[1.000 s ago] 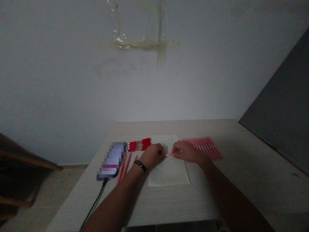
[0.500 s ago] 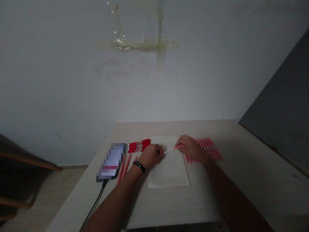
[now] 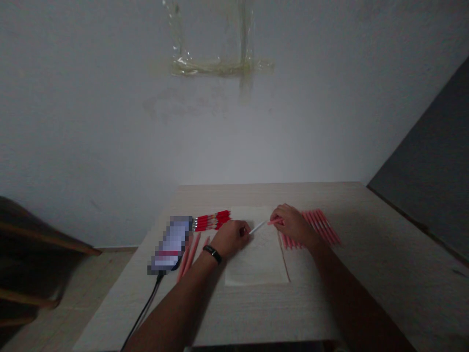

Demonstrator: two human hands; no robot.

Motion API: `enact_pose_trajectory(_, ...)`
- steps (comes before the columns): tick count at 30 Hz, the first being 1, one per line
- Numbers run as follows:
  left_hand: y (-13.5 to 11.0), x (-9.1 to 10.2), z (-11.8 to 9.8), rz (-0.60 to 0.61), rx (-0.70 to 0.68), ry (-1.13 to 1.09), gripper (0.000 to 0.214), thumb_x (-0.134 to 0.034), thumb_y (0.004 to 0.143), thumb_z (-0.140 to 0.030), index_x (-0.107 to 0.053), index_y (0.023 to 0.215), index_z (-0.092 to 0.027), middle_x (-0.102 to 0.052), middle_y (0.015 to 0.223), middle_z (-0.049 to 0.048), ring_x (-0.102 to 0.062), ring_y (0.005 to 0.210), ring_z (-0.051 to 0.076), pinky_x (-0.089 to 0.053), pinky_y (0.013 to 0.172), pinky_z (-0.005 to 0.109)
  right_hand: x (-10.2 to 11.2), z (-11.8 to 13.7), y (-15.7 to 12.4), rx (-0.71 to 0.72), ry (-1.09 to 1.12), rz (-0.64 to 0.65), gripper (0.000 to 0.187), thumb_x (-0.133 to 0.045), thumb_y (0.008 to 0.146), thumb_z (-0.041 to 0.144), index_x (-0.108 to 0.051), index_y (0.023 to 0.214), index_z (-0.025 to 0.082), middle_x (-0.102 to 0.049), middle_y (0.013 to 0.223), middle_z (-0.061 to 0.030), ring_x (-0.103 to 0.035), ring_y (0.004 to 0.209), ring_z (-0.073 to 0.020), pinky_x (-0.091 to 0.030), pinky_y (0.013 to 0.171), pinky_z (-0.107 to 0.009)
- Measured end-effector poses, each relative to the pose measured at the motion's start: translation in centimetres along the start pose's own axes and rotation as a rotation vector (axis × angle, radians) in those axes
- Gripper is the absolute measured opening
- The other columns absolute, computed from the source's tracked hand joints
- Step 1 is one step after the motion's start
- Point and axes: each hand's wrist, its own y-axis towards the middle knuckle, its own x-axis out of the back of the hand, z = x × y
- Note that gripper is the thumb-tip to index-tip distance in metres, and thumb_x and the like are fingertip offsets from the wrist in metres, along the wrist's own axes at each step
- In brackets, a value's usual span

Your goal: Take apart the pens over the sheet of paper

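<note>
Over a pale sheet of paper, my left hand pinches a thin white stick that looks like a pen refill. It slants up toward my right hand, whose fingers close on a short-looking pink pen barrel. A small gap separates the stick's tip from the barrel. Part of the barrel is hidden in the fingers. Beyond my right hand lies a row of pink pens, partly covered by that hand. Several red pens lie side by side past my left wrist. Loose pink barrels rest beside my left forearm.
A phone with a blurred screen lies on the left of the light wooden table, its black cable running toward me. The wall stands behind the table. Wooden furniture is on the floor at the left.
My right hand has moved slightly right with the pink barrel. The white stick, which met the barrel before, now stands apart from it and shows more of its length.
</note>
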Motion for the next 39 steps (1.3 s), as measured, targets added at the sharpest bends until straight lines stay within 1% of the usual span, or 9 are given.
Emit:
enact_pose_trajectory(5,-0.1,0.0,-0.8,0.014,-0.017,-0.002,0.013,-0.059,0.079,-0.020,-0.070,0.085,-0.017,-0.069,0.075,0.0034,-0.058,0.065,0.014,-0.033,0.057,0.024,0.2,0.4,0.2,0.019,0.020,-0.012,0.017,-0.067,0.078,0.004,-0.066,0.084,0.019,-0.065,0.084,-0.0033,-0.056,0.086,-0.0200,-0.041,0.078,-0.031)
enact_pose_trajectory(12,-0.4,-0.7,-1.3,0.006,-0.087,0.052,0.017,-0.061,0.078,-0.019,-0.074,0.089,-0.020,-0.069,0.083,0.0044,-0.060,0.071,0.016,-0.038,0.063,0.024,0.8,-0.1,0.1,-0.022,0.001,-0.045,0.014,-0.070,0.078,0.006,-0.067,0.084,0.019,-0.066,0.086,-0.0037,-0.056,0.087,-0.0200,-0.040,0.079,-0.031)
enact_pose_trajectory(16,-0.2,-1.3,-1.3,0.017,-0.147,0.068,0.019,-0.062,0.080,-0.017,-0.075,0.091,-0.021,-0.067,0.085,0.0051,-0.060,0.076,0.017,-0.041,0.067,0.025,0.6,0.2,0.1,-0.007,0.016,-0.008,0.012,-0.069,0.080,0.007,-0.066,0.083,0.018,-0.065,0.084,-0.0033,-0.056,0.086,-0.0197,-0.040,0.077,-0.031)
enact_pose_trajectory(19,-0.1,-1.6,-1.3,0.021,-0.160,0.057,0.018,-0.062,0.081,-0.017,-0.076,0.092,-0.021,-0.066,0.086,0.0060,-0.060,0.079,0.018,-0.043,0.071,0.025,0.0,0.8,0.2,0.006,0.048,0.027,0.013,-0.069,0.080,0.007,-0.067,0.085,0.019,-0.066,0.084,-0.0030,-0.056,0.087,-0.0197,-0.041,0.078,-0.031)
enact_pose_trajectory(22,-0.1,-1.6,-1.2,-0.016,-0.142,0.019,0.018,-0.067,0.083,-0.025,-0.075,0.098,-0.020,-0.067,0.091,0.0070,-0.061,0.082,0.019,-0.045,0.073,0.026,-0.6,1.4,0.3,0.027,0.074,0.037,0.015,-0.069,0.080,0.006,-0.068,0.088,0.019,-0.066,0.087,-0.0034,-0.057,0.089,-0.0202,-0.042,0.080,-0.032)
enact_pose_trajectory(25,0.0,-1.6,-1.1,-0.084,-0.086,-0.006,0.022,-0.066,0.086,-0.031,-0.073,0.102,-0.018,-0.067,0.094,0.0081,-0.061,0.082,0.019,-0.045,0.074,0.028,-1.1,2.2,0.5,0.062,0.100,0.025,0.016,-0.068,0.081,0.005,-0.068,0.087,0.020,-0.066,0.089,-0.0033,-0.057,0.092,-0.0207,-0.043,0.083,-0.033)
enact_pose_trajectory(29,0.2,-1.7,-0.8,-0.110,-0.019,-0.031,0.021,-0.065,0.087,-0.033,-0.073,0.101,-0.018,-0.069,0.092,0.0075,-0.060,0.079,0.018,-0.043,0.071,0.027,-1.2,3.3,0.7,0.106,0.108,-0.007,0.018,-0.069,0.080,0.005,-0.068,0.089,0.021,-0.063,0.092,-0.0034,-0.055,0.097,-0.0214,-0.042,0.085,-0.035)
enact_pose_trajectory(32,0.4,-1.9,-0.6,-0.102,-0.014,-0.035,0.020,-0.063,0.088,-0.033,-0.074,0.096,-0.018,-0.069,0.089,0.0067,-0.060,0.076,0.017,-0.041,0.068,0.027,-1.3,3.8,0.7,0.126,0.071,-0.020,0.018,-0.070,0.081,0.006,-0.069,0.090,0.021,-0.062,0.093,-0.0035,-0.053,0.098,-0.0221,-0.041,0.087,-0.036)
enact_pose_trajectory(39,0.4,-1.7,-0.6,-0.096,-0.023,-0.063,0.017,-0.060,0.087,-0.025,-0.075,0.092,-0.017,-0.071,0.086,0.0065,-0.060,0.074,0.016,-0.040,0.067,0.025,-1.2,3.9,0.7,0.113,0.068,-0.026,0.019,-0.070,0.080,0.004,-0.069,0.089,0.021,-0.061,0.094,-0.0038,-0.053,0.099,-0.0223,-0.041,0.085,-0.035)
